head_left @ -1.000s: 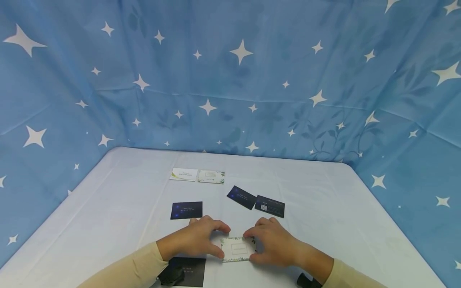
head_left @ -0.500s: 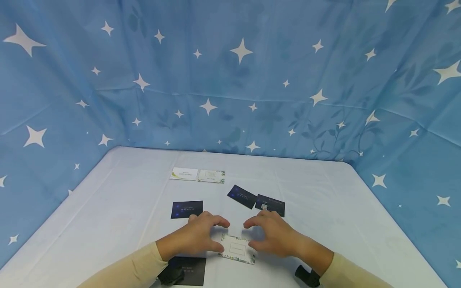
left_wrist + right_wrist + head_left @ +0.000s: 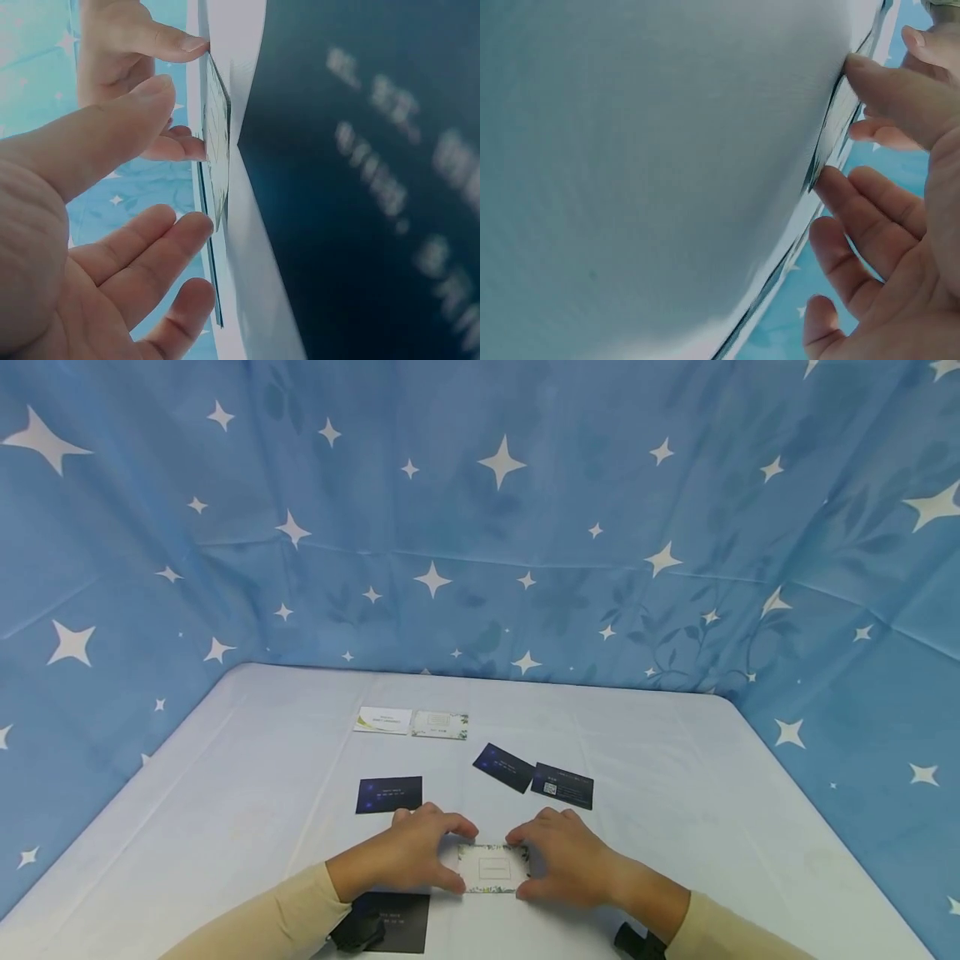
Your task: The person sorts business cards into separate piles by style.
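A white business card (image 3: 483,853) with a leafy border lies on the table between the two hands, its long sides running left to right. My right hand (image 3: 570,864) pinches its right end, thumb on the near edge and index finger on the far edge; in the right wrist view the thumb (image 3: 866,71) and index fingertip meet the card's edges. At the card's left end my left hand (image 3: 408,857) stays spread, thumb tip right at the near corner and index finger beyond the far corner. The left wrist view shows its fingers (image 3: 154,247) parted, holding nothing.
Behind the left hand lies a dark card (image 3: 388,794); another dark card (image 3: 401,922) is partly under the left forearm. Two dark cards, one tilted (image 3: 503,767) and one with a QR code (image 3: 566,787), lie farther right. Two white cards (image 3: 383,720) sit side by side at the back.
Half a second ago the card lay askew with the right index finger off it. Now the card is straight and slightly farther back, and the right fingers have closed on its end.
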The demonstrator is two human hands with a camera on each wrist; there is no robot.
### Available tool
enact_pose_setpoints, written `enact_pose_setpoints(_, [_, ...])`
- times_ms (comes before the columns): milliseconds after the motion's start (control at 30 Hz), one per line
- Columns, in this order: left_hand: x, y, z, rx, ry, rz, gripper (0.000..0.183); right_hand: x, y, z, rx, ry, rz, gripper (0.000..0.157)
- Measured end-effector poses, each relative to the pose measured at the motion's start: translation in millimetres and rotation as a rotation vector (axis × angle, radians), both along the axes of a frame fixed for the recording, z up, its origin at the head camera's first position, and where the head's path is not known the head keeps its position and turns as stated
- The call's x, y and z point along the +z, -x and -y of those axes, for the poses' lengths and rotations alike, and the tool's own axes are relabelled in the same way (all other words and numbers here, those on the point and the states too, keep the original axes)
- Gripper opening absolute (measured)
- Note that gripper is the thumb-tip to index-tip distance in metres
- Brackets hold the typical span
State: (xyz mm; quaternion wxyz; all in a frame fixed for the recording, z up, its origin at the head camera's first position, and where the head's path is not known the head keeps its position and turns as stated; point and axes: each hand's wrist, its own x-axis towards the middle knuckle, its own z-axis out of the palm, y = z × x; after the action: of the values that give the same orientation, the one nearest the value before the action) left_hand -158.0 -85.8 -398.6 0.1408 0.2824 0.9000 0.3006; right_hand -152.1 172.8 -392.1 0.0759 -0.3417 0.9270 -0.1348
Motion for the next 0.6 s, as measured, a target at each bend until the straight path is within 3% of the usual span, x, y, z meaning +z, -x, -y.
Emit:
enact_pose_setpoints(233, [-0.6, -0.7, -0.2, -0.006, -0.001, -0.007, 0.060, -2.0, 2.7, -0.4, 0.052, -0.064, -0.096, 0.048])
enact_pose_setpoints(600, [-1.3, -2.0, -1.0, 0.020, 0.000, -0.031, 0.065, 6.7, 6.9, -3.4, 0.006, 0.051, -0.037, 0.045])
